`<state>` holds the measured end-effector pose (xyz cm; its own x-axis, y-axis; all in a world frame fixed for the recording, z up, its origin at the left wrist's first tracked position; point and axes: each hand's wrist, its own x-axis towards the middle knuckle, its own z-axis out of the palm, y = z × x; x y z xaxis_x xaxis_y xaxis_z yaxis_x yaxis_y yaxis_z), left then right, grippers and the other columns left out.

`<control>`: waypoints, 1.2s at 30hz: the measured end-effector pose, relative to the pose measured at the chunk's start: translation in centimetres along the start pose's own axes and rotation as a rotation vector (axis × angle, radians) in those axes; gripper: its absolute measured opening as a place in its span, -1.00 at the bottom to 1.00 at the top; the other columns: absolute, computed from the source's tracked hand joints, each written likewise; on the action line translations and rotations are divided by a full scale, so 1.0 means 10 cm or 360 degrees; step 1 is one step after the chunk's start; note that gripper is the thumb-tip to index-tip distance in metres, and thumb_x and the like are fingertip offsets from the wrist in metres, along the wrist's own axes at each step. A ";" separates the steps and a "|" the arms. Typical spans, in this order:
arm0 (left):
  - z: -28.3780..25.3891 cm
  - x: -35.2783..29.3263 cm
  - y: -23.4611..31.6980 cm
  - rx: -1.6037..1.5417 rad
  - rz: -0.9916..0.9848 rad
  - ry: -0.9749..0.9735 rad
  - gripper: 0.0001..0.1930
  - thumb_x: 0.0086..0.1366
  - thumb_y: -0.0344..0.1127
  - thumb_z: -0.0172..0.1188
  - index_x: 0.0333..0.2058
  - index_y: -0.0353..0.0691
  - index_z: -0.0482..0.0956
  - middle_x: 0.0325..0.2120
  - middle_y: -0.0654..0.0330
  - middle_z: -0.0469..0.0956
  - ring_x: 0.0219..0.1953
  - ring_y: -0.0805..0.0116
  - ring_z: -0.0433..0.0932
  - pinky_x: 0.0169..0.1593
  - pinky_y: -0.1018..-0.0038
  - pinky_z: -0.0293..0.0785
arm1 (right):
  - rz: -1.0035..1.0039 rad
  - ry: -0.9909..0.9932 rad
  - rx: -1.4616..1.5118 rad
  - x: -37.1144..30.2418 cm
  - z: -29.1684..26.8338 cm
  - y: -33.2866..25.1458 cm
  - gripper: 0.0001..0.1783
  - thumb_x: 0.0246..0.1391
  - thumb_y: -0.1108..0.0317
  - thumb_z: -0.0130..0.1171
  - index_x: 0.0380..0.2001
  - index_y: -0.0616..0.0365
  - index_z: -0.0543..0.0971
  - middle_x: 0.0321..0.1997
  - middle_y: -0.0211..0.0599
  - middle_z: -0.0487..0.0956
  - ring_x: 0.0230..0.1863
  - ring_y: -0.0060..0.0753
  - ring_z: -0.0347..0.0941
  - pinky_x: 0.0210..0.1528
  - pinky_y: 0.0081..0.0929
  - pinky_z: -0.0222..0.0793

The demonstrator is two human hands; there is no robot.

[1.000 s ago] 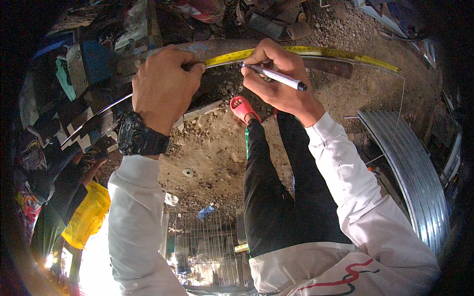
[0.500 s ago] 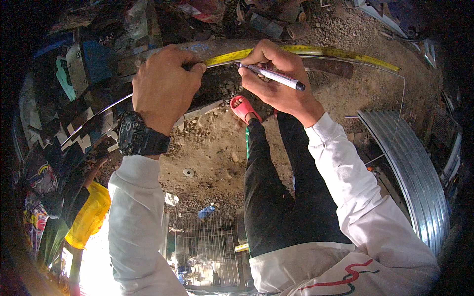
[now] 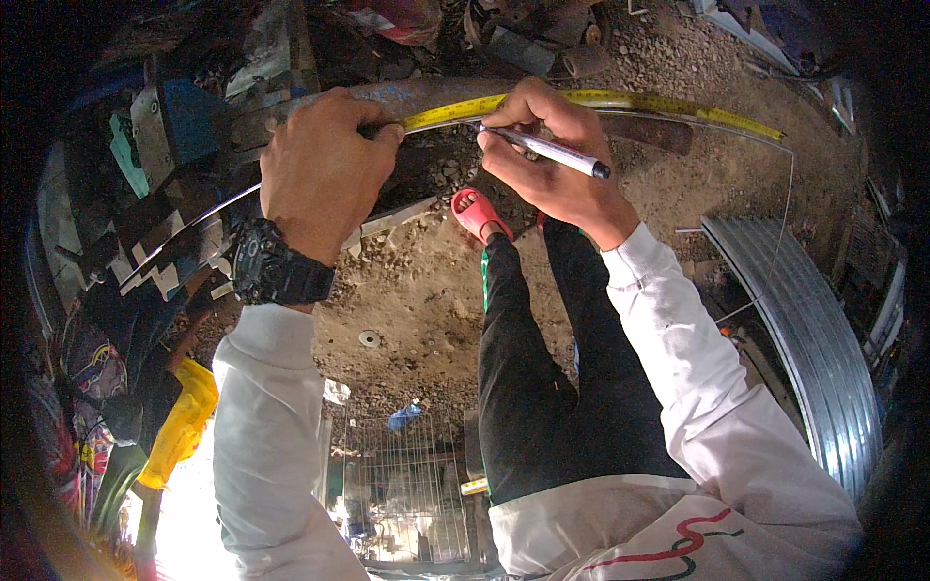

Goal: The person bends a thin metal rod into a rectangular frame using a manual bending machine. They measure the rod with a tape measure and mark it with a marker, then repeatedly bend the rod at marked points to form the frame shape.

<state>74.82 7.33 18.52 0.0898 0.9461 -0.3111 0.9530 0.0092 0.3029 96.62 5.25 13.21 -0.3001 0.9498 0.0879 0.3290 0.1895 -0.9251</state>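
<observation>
My left hand (image 3: 325, 179) is closed with thumb and fingers pinching a yellow tape measure (image 3: 446, 113) against a thin metal rod (image 3: 208, 209). The tape's blade runs rightward along the rod; its case does not show. Farther right the rod bends down at a corner. My right hand (image 3: 567, 160) grips a white marker (image 3: 550, 149) with a black end. The marker's tip points left, at or very close to the rod just below the tape; the exact contact is too small to tell. Behind both hands lies a rusty metal bar (image 3: 639, 131).
Corrugated metal sheets (image 3: 799, 329) lie at the right. A wire rack (image 3: 407, 494) stands low in the middle. Yellow cloth (image 3: 184, 421) is at the lower left, and metal scraps (image 3: 174, 126) crowd the upper left. My foot in a red sandal (image 3: 475, 213) rests on the dirt.
My right hand has shifted slightly right along the rod with the marker. The left hand keeps its place. At the lower left, the yellow cloth and the things around it have moved a little.
</observation>
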 end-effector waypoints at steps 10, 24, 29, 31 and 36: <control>-0.01 -0.01 0.04 0.0021 -0.0007 0.0004 -0.75 0.15 -0.10 0.22 -0.29 -0.06 0.73 -0.25 0.07 0.64 -0.19 -0.06 0.61 -0.08 0.13 0.55 | 0.0035 0.0081 0.0040 0.01 0.04 0.01 -0.80 -0.10 0.41 0.29 -0.49 0.15 0.43 -0.63 -0.32 0.45 -0.60 -0.43 0.43 -0.51 -0.46 0.30; -0.01 -0.01 -0.04 -0.0054 -0.0009 0.0011 -0.75 0.13 -0.12 0.25 -0.26 -0.07 0.73 -0.28 0.03 0.65 -0.21 -0.07 0.62 -0.08 0.13 0.54 | -0.0122 0.0329 -0.0174 0.09 -0.19 0.20 -0.81 0.20 0.38 0.23 -0.13 0.18 0.59 -0.21 -0.39 0.64 -0.24 -0.62 0.52 -0.20 -0.57 0.45; -0.07 0.01 -0.03 -0.0201 -0.0038 -0.0010 -0.75 0.10 -0.14 0.28 -0.29 -0.11 0.73 -0.28 0.00 0.64 -0.21 -0.09 0.61 -0.08 0.16 0.54 | -0.0128 -0.0050 -0.0222 0.18 -0.53 0.23 -0.89 0.12 0.41 0.26 -0.27 0.12 0.61 -0.31 -0.25 0.64 -0.29 -0.28 0.60 -0.24 -0.39 0.47; -0.19 0.02 -0.04 -0.0302 -0.0013 -0.0105 -0.68 0.11 -0.09 0.29 -0.21 -0.11 0.70 -0.29 -0.04 0.64 -0.20 -0.10 0.61 -0.10 0.15 0.53 | -0.0203 0.0020 -0.0283 0.22 -0.62 0.12 -0.89 0.10 0.42 0.27 -0.27 0.12 0.61 -0.33 -0.24 0.64 -0.29 -0.23 0.60 -0.24 -0.37 0.47; -0.32 -0.27 0.31 -0.0382 0.0100 -0.0108 -0.45 0.24 0.16 0.17 0.06 -0.08 0.53 -0.35 -0.10 0.62 -0.24 -0.13 0.60 -0.14 0.12 0.51 | -0.0263 -0.0116 -0.0497 -0.03 -0.73 -0.38 -0.86 0.11 0.44 0.24 -0.23 0.11 0.62 -0.32 -0.21 0.62 -0.32 -0.19 0.58 -0.26 -0.34 0.47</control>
<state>76.60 5.86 23.20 0.1737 0.9236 -0.3418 0.8495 0.0350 0.5263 102.03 6.06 19.37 -0.4315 0.8820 0.1896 0.5252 0.4165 -0.7421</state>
